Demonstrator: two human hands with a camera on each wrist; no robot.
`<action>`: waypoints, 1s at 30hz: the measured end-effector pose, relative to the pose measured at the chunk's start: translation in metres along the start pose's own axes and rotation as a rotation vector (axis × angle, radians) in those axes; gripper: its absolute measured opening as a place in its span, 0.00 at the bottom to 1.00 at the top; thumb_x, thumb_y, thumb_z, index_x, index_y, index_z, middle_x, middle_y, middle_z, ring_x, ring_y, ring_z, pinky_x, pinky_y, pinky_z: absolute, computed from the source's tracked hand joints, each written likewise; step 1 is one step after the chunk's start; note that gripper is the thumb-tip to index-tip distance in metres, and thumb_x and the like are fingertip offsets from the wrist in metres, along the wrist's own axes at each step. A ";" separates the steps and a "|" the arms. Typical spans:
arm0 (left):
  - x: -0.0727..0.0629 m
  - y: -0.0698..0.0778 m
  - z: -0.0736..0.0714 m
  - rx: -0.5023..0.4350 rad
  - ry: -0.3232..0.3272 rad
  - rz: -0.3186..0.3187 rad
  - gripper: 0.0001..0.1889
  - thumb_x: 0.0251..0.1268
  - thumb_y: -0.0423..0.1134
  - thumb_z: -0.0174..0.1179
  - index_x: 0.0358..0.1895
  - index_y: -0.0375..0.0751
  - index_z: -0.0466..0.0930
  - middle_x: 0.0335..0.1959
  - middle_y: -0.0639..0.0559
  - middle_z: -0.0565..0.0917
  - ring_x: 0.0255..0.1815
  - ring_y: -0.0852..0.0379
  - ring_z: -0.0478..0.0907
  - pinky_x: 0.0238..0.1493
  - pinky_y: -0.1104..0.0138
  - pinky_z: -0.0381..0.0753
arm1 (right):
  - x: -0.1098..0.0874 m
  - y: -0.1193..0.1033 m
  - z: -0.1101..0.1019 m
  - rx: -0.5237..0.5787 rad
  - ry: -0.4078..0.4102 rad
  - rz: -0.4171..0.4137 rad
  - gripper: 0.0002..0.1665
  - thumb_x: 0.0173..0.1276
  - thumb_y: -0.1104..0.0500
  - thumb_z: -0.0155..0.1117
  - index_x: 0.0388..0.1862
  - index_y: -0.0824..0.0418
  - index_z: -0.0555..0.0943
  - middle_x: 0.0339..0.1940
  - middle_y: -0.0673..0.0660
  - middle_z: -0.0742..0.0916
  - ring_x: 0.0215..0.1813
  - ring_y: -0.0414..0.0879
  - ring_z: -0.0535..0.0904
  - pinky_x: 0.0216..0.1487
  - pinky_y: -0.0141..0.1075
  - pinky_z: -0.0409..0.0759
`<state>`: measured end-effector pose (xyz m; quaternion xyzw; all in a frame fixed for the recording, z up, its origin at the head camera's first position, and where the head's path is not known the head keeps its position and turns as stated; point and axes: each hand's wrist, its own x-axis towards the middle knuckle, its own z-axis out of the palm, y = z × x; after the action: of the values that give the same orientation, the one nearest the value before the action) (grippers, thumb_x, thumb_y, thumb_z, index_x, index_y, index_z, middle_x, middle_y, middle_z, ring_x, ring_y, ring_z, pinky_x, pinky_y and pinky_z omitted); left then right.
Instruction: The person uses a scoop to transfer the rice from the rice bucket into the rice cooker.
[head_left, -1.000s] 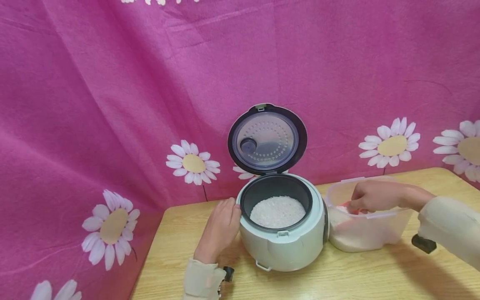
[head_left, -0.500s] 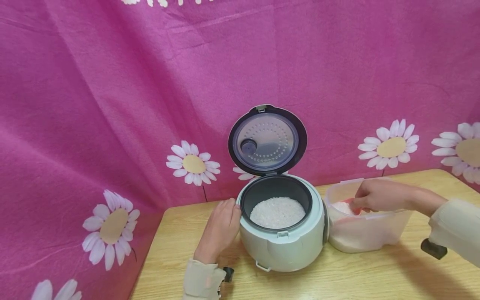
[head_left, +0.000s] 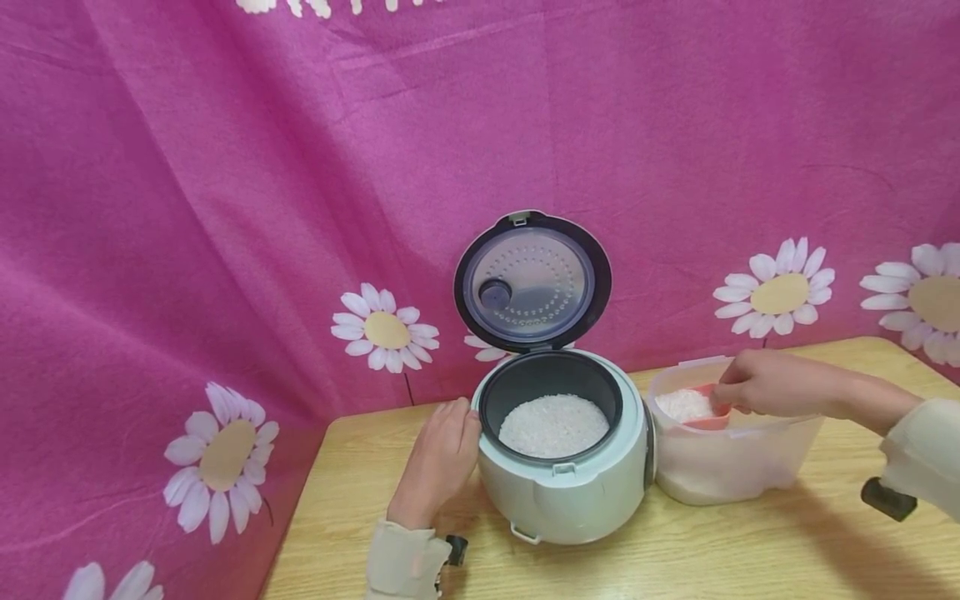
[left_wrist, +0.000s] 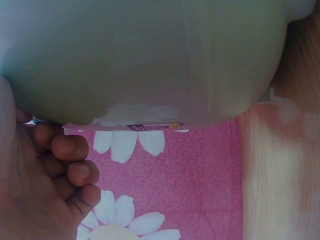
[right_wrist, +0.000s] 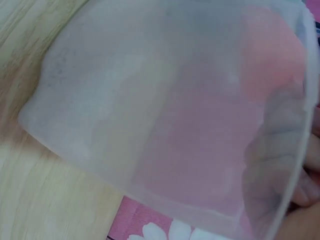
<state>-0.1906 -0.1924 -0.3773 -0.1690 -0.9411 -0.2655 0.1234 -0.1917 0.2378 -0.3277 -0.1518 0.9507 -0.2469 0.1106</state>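
A pale green rice cooker (head_left: 562,500) stands on the table, lid (head_left: 532,283) raised, with white rice (head_left: 555,425) in its dark inner pot (head_left: 551,371). My left hand (head_left: 438,458) holds the cooker's left rim; in the left wrist view its fingers (left_wrist: 70,147) are curled beside the cooker's wall. To the cooker's right stands a translucent plastic bin (head_left: 735,467). Inside the top of the bin, my right hand (head_left: 780,383) pinches a red scoop (head_left: 708,421) heaped with rice. The scoop (right_wrist: 272,55) shows blurred through the bin wall in the right wrist view.
The wooden table (head_left: 360,450) ends at the back against a pink cloth (head_left: 405,167) with daisies. The open lid rises behind the pot. The bin stands close against the cooker's right side. Rice lies in the bottom of the bin, seen through its wall.
My right hand has moved slightly right and the red scoop has come into fuller view, filled with rice. My left hand and the rice cooker have stayed in place.
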 end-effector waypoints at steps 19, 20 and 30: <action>-0.001 -0.001 0.001 0.007 0.007 0.012 0.12 0.82 0.46 0.45 0.49 0.46 0.76 0.40 0.53 0.81 0.46 0.57 0.73 0.54 0.59 0.82 | -0.024 0.012 -0.014 -0.008 0.137 0.028 0.15 0.76 0.52 0.58 0.30 0.54 0.85 0.18 0.44 0.67 0.21 0.34 0.58 0.27 0.33 0.63; -0.001 -0.001 0.001 0.008 0.009 0.012 0.11 0.81 0.46 0.45 0.49 0.46 0.76 0.40 0.53 0.81 0.46 0.57 0.73 0.54 0.59 0.82 | -0.025 0.013 -0.015 -0.010 0.148 0.030 0.15 0.76 0.52 0.58 0.30 0.54 0.85 0.18 0.44 0.67 0.21 0.33 0.58 0.27 0.33 0.63; 0.000 0.000 0.000 0.015 0.017 0.028 0.11 0.81 0.45 0.45 0.47 0.46 0.76 0.39 0.53 0.80 0.45 0.57 0.73 0.53 0.59 0.81 | -0.038 0.021 -0.018 0.002 0.183 0.057 0.18 0.79 0.50 0.56 0.31 0.54 0.85 0.17 0.44 0.65 0.20 0.33 0.57 0.24 0.33 0.61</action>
<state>-0.1903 -0.1927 -0.3775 -0.1787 -0.9396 -0.2582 0.1365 -0.1663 0.2761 -0.3181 -0.1015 0.9605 -0.2573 0.0306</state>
